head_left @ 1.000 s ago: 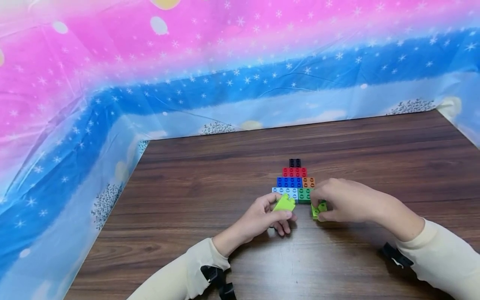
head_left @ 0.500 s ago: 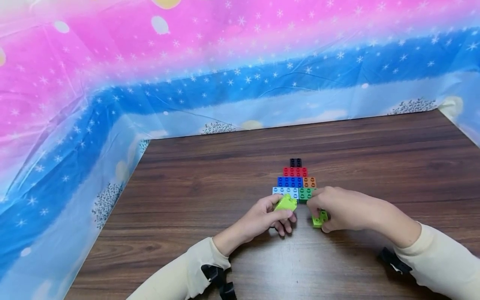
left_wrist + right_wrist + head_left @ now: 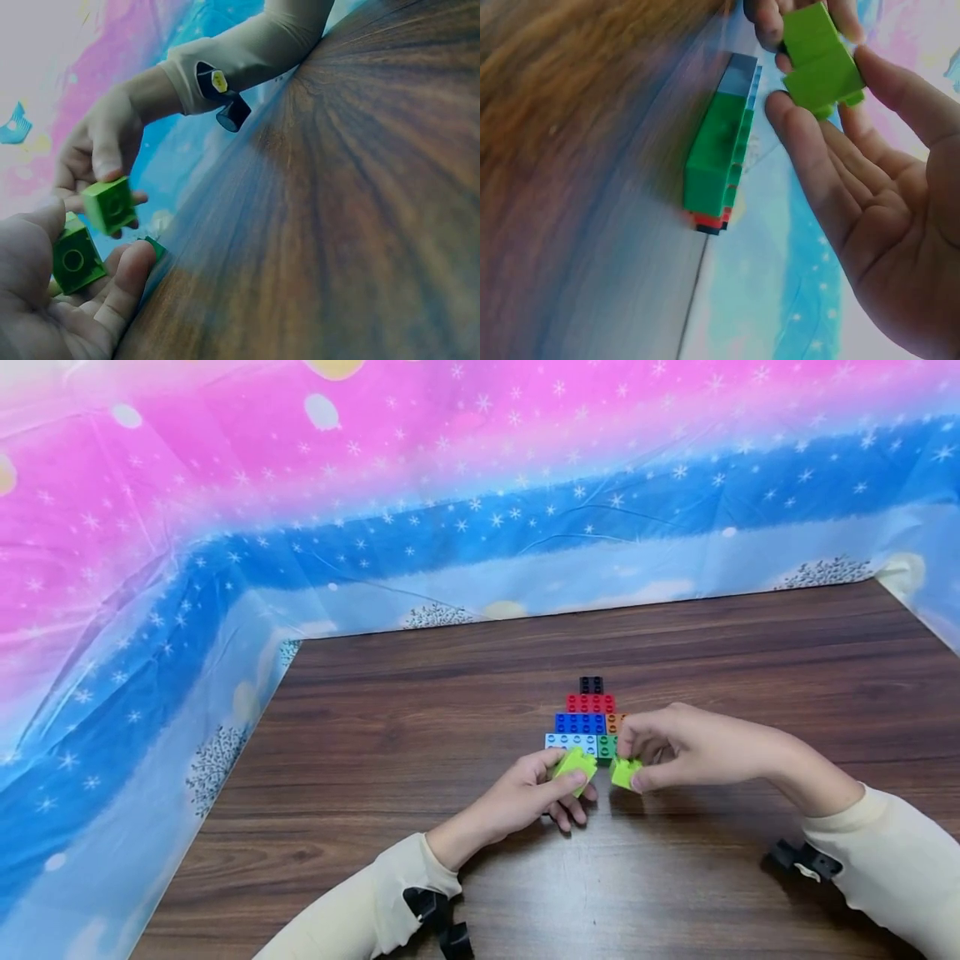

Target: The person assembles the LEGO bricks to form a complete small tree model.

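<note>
Over the table, my left hand [image 3: 517,789] pinches a lime green toy building brick [image 3: 574,768] between thumb and fingers. A second lime green brick [image 3: 624,773] is pinched in my right hand [image 3: 697,747], a short gap to the right of the first in the head view. In the left wrist view, the right hand's brick [image 3: 109,204] is off the tabletop and turned toward the left hand's brick [image 3: 75,259]. The right wrist view has the two lime bricks overlapping, the closer brick [image 3: 825,82] in the right fingers; whether they touch cannot be told there.
Just beyond the hands lies a stepped, flat group of bricks: black [image 3: 591,685], red [image 3: 590,703], blue [image 3: 579,723], orange [image 3: 612,720], light blue [image 3: 566,742] and green [image 3: 606,748]. The right hand partly covers orange and green. A patterned cloth [image 3: 480,543] borders the wooden table [image 3: 375,718].
My right hand has picked its lime brick up from the table, after shifting it nearer, and brought it leftward toward the other brick. My left hand has barely moved, its brick tilting slightly.
</note>
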{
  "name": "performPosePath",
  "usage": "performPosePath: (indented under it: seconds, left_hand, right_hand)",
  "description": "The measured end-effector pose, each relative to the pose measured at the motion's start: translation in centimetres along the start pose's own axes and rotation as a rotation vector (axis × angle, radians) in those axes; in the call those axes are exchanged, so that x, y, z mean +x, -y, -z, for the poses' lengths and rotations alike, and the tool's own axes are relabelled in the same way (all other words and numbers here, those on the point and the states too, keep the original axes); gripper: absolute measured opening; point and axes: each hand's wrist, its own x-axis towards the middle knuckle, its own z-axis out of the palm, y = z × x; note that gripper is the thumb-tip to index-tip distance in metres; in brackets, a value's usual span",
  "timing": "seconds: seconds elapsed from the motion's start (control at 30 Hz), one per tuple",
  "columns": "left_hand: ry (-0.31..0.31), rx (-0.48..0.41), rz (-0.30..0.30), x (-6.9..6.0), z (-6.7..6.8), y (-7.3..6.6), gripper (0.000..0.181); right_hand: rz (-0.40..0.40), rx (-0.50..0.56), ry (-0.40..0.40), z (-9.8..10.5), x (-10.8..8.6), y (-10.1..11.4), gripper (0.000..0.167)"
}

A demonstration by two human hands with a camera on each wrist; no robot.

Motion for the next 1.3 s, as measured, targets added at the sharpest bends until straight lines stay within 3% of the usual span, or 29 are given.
performPosePath:
  seconds: [0.33,0.43,0.8,1.03,1.3]
  left_hand:
    - [0.018,0.019,0.010,-0.2,-0.2,0.0,0.026]
    - [0.023,0.023,0.003,-0.1,-0.1,-0.1,0.025]
    - [0.047,0.061,-0.027,0.2,0.1,-0.3,0.031]
    - [0.049,0.076,-0.029,0.2,0.1,-0.4,0.033]
    - [0.054,0.078,-0.014,0.3,0.0,-0.1,0.031]
  right_hand:
    - [0.015,0.051,-0.231,-0.2,0.8,-0.7,0.015]
    - [0.005,0.072,-0.267,-0.7,1.1,-0.7,0.015]
    - [-0.007,0.094,-0.254,-1.6,1.7,-0.3,0.018]
    - [0.017,0.083,-0.257,-1.9,1.7,-0.3,0.018]
    - [-0.017,0.113,-0.259,-2.1,1.5,-0.3,0.019]
